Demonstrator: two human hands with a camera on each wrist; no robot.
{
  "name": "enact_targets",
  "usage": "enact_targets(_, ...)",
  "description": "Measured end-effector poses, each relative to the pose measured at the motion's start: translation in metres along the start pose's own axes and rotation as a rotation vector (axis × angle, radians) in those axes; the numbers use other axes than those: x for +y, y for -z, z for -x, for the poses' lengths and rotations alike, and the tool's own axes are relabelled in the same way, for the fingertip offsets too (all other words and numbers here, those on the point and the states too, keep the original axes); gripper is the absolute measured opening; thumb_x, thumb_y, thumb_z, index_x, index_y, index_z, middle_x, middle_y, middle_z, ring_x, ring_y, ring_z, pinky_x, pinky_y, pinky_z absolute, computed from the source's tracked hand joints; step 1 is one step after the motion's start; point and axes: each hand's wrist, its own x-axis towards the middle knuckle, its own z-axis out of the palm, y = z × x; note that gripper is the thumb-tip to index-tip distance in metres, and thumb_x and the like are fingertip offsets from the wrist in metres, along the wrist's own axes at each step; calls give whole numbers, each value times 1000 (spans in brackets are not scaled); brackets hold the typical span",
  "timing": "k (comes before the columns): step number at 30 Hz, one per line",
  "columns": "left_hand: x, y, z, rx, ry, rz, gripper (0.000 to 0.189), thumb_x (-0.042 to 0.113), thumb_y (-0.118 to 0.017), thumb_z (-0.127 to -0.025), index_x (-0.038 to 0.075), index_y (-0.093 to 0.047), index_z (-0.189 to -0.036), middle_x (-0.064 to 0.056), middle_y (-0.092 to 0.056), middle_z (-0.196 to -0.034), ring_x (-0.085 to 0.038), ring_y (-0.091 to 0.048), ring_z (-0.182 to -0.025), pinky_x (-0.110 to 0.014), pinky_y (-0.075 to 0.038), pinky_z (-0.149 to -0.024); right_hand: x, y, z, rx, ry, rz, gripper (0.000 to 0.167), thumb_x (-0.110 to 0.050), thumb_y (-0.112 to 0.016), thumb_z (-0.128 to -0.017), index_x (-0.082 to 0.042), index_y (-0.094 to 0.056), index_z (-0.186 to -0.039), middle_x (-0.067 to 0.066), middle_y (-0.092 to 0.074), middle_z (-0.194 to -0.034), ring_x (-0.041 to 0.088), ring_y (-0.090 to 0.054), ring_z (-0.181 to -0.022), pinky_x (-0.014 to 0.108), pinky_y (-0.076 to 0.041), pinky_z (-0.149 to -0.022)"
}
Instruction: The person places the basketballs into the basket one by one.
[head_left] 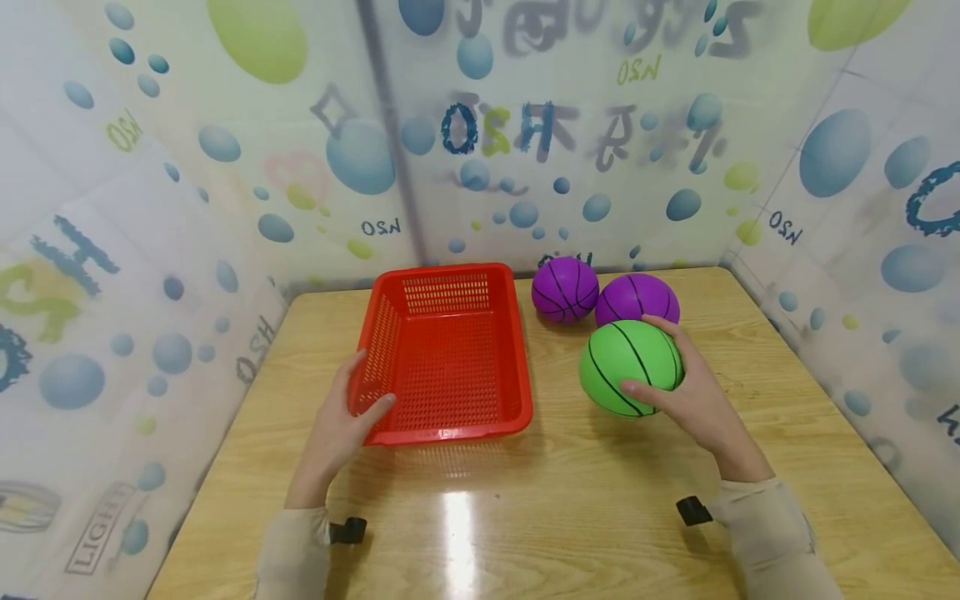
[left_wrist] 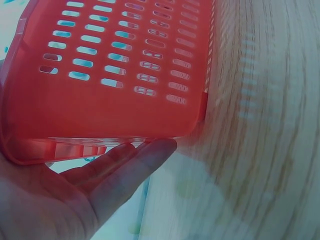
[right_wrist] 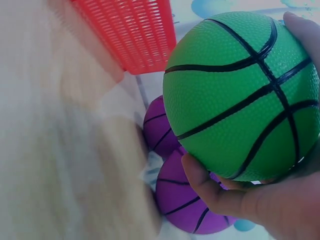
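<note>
A red plastic basket (head_left: 450,435) with slotted walls stands on the table, its inside bare. My left hand (head_left: 341,425) holds its near left corner, the thumb at the rim. In the left wrist view, the fingers (left_wrist: 135,172) lie along the basket's outer wall (left_wrist: 100,115). To the right, my right hand (head_left: 693,396) grips a green ball (head_left: 626,367) with black basketball lines, thumb and fingers spread around its right side. The right wrist view shows the green ball (right_wrist: 235,100) held clear of the tabletop. Behind it are two purple balls (head_left: 566,289) (head_left: 637,298).
The wooden table (head_left: 540,508) meets a patterned curtain-like wall (head_left: 525,183) at the back, with similar walls at both sides. Both purple balls sit near the back edge, right of the basket. A dark strap piece (head_left: 348,530) shows at the left wrist.
</note>
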Motion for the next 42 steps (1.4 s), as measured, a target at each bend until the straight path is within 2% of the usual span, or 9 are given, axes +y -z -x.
enact_targets(6,1,0,0,-5,4,9,92,38,-75,-108,26,-19,-179,-18,-33,-179,-44,-46,-154,-72,-38,-124,-16,-1,-17,13,23,-22,100,-30,-89,-96,-43,-28,-174,16,-36,-171,47,-52,-141,66,-51,-106)
enact_targets(11,1,0,0,-2,-4,7,91,34,-75,-108,25,-20,-179,-17,-30,-180,-44,-44,-156,-73,-35,-125,-31,-6,-33,16,37,-37,98,-33,-92,-94,-48,-33,-171,7,-35,-172,43,-52,-142,65,-54,-106)
enact_targets(15,1,1,0,-3,-3,2,91,36,-75,-108,26,-19,-179,-16,-29,-181,-44,-42,-157,-74,-34,-126,-44,-12,-45,10,61,-35,97,-35,-93,-92,-47,-35,-170,4,-36,-172,42,-53,-142,65,-55,-105)
enact_targets(18,1,1,0,-1,5,-8,92,38,-75,-108,27,-18,-179,-15,-28,-181,-44,-42,-157,-74,-34,-126,-53,-17,-52,-3,71,-31,99,-37,-93,-92,-47,-34,-171,6,-37,-171,43,-54,-141,65,-55,-105)
enact_targets(23,2,2,-1,-1,11,-15,92,39,-75,-108,28,-18,-179,-15,-27,-182,-45,-41,-158,-74,-33,-126,-65,-26,-64,-17,83,-65,98,-35,-93,-91,-47,-36,-170,6,-39,-169,39,-55,-141,64,-56,-106)
enact_targets(28,0,1,-1,-4,-4,-12,93,36,-76,-107,26,-18,-179,-15,-26,-182,-45,-40,-159,-74,-32,-127,-70,-35,-76,-37,133,-116,93,-31,-93,-92,-46,-41,-168,1,-41,-167,35,-55,-141,63,-56,-107)
enact_targets(35,1,2,-1,1,-24,-8,92,37,-77,-107,23,-20,-179,-15,-26,-183,-45,-40,-159,-74,-32,-127,-77,-46,-83,-69,138,-139,91,-33,-91,-92,-47,-41,-167,0,-42,-166,35,-54,-140,62,-56,-106)
enact_targets(42,2,2,-1,3,-22,0,92,35,-77,-107,24,-20,-179,-17,-28,-181,-46,-42,-157,-74,-35,-125,-88,-64,-89,-128,178,-205,93,-26,-92,-91,-47,-42,-166,0,-41,-167,37,-57,-139,63,-58,-105)
